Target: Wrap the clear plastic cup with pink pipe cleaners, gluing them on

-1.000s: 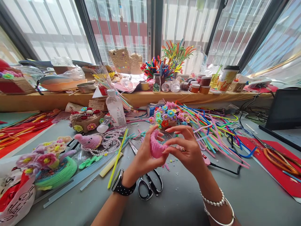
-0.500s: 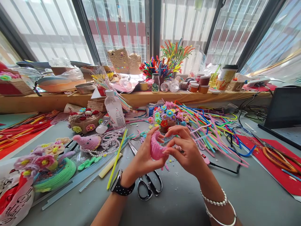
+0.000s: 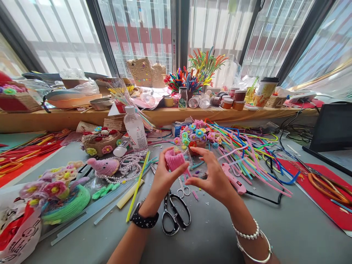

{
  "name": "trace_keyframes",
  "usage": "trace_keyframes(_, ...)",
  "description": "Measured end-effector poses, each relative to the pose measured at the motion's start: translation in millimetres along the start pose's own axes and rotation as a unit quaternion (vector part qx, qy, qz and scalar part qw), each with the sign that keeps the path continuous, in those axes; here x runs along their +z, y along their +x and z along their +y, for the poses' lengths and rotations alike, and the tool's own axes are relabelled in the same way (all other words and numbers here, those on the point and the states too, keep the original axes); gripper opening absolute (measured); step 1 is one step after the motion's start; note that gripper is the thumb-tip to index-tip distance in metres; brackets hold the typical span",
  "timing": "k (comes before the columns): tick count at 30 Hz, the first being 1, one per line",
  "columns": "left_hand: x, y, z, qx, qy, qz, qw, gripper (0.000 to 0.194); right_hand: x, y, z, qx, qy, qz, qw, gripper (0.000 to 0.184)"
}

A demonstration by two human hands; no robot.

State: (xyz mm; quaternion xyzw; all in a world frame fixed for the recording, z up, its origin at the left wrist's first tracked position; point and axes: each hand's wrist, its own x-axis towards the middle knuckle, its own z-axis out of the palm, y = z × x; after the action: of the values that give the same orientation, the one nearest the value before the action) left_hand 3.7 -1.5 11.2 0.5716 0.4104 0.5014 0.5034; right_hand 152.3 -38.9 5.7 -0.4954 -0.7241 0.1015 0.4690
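Note:
My left hand (image 3: 161, 183) is closed around a small pink piece of coiled pipe cleaner (image 3: 175, 160), shaped like a hollow cup or cone. To its right, my right hand (image 3: 213, 174) is open, thumb and fingers spread; its thumb is close to the pink piece, and I cannot tell if they touch. Black-handled scissors (image 3: 176, 216) lie below, with a smaller pair of scissors (image 3: 183, 190) just above them. A pink glue gun (image 3: 233, 179) rests on the table behind my right hand. Further left sits a pink pipe-cleaner figure (image 3: 103, 166) with eyes.
Loose pipe cleaners (image 3: 244, 146) spread across the right, beside a flower basket (image 3: 196, 145). A plastic bottle (image 3: 135, 128) and bead strings (image 3: 129, 165) stand left of centre. Glue sticks (image 3: 82, 222) and a green flower ornament (image 3: 68, 205) are at left; a laptop (image 3: 331, 135) is at right.
My right hand has let go of the pink piece and opened, its fingers spreading apart. My left hand has turned the piece and moved it slightly left, uncovering the small scissors and glue gun.

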Motion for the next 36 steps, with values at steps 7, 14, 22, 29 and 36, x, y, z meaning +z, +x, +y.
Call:
trace_keyframes(7,1.1,-1,-1,-0.057,-0.005,-0.013,0.998,0.068,14,0,1,-0.014,-0.037,0.001,0.999,0.057)
trace_keyframes(14,-16.0,9,0,-0.064,0.098,-0.14,0.983,0.059,3,0,5,-0.053,-0.038,-0.032,0.997,0.057)
trace_keyframes(22,-19.6,9,-3,-0.112,0.003,-0.182,0.977,0.05,-11,1,2,-0.038,-0.014,-0.079,0.996,0.057)
trace_keyframes(29,-19.1,11,-2,-0.109,-0.006,-0.161,0.981,0.058,-9,1,4,-0.055,0.003,-0.102,0.993,0.059)
trace_keyframes(36,-19.2,9,2,-0.119,-0.092,-0.109,0.983,0.06,-9,3,6,0.068,0.071,0.03,0.995,0.043)
